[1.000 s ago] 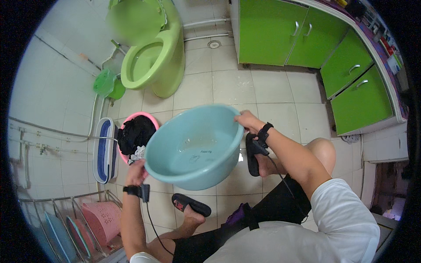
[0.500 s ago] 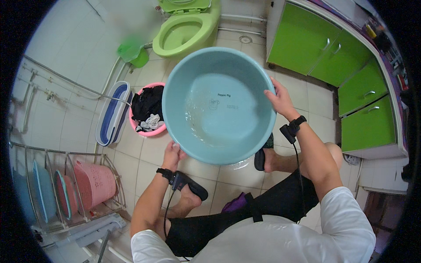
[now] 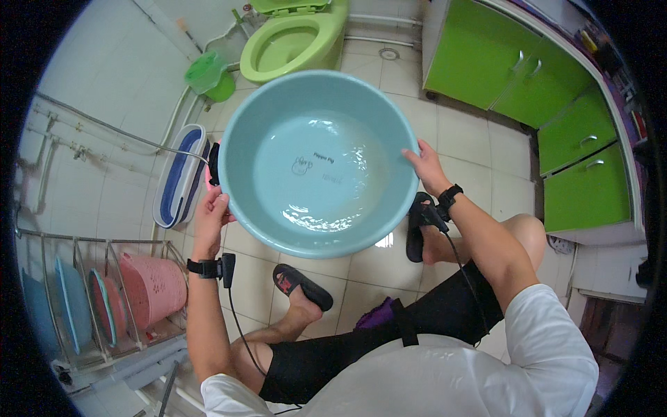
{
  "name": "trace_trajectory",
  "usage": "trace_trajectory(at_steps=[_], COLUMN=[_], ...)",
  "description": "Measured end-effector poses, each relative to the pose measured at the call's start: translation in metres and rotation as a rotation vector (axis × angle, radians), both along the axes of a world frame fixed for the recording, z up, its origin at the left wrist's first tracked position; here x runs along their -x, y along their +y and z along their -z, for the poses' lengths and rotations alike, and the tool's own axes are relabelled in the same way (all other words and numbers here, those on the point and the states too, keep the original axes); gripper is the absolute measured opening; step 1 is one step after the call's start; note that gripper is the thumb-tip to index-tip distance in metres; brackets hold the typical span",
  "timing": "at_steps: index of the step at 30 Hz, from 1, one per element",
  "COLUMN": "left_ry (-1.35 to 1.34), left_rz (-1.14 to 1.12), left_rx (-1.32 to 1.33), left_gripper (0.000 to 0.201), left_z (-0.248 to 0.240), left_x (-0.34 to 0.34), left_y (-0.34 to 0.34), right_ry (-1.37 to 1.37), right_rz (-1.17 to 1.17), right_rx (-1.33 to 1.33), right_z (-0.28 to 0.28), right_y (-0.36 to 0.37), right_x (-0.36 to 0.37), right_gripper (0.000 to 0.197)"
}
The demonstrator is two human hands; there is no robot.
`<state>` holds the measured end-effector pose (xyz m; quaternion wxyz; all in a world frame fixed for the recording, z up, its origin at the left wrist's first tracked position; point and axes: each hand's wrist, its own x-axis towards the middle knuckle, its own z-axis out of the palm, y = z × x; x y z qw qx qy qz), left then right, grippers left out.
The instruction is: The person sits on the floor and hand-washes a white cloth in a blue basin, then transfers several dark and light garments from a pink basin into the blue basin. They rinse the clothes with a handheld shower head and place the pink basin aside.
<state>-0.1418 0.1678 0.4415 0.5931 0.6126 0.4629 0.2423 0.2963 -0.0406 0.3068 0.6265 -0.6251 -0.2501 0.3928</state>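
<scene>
Between my hands is a large round blue plastic basin (image 3: 271,125) with a shallow layer of clear water in the bottom. My left hand (image 3: 210,212) grips its rim at the lower left, thumb on top. On the right side my right hand (image 3: 427,165) is closed over the rim, with the fingers partly hidden under the edge. Behind the basin's left edge, dark clothes (image 3: 213,164) show in a pink basin (image 3: 208,178), mostly covered from sight.
A blue-and-white folding tub (image 3: 165,201) stands by the left wall, near a green bin (image 3: 221,87). The green toilet (image 3: 326,52) is ahead and green cabinets (image 3: 479,62) line the right. A rack (image 3: 108,243) at lower left holds basins and a pink basket (image 3: 154,288).
The blue basin has moved left and turned, now covering most of the pink basin. Its water has shifted toward the right and near side. Both hands moved left with it.
</scene>
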Motion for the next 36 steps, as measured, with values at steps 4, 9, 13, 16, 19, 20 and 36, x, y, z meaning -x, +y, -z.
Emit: trace_trajectory(at_steps=[4,9,13,16,19,20,36], left_ry=[-0.082,-0.05,-0.115,-0.143,-0.142,-0.092,0.001], left_rz=[-0.01,-0.122,-0.148,-0.091,-0.091,-0.097,0.025], left_rx=[0.033,0.173,0.308,0.513,0.606,0.621,0.539], left_gripper=[0.045,0.042,0.032,0.02,0.015,0.015,0.009], left_z=[-0.015,-0.003,0.014,0.025,0.043,0.044,0.013], left_x=[-0.008,-0.022,-0.023,-0.025,-0.052,-0.063,-0.193], left_y=[-0.001,0.005,0.027,0.056,0.081,0.09,0.15], right_ry=[0.249,0.503,0.76,1.008,1.183,1.113,1.039], right_rz=[-0.082,-0.156,-0.21,-0.341,-0.341,-0.305,-0.353], right_rx=[0.177,0.249,0.549,0.747,0.857,0.836,0.674], right_z=[0.005,0.026,0.059,0.084,0.101,0.104,0.124], right_y=[-0.01,-0.036,-0.048,-0.051,-0.043,-0.041,-0.031], right_x=[0.002,0.014,0.032,0.04,0.038,0.033,0.017], right_gripper=[0.044,0.032,0.012,0.016,0.023,0.024,0.026])
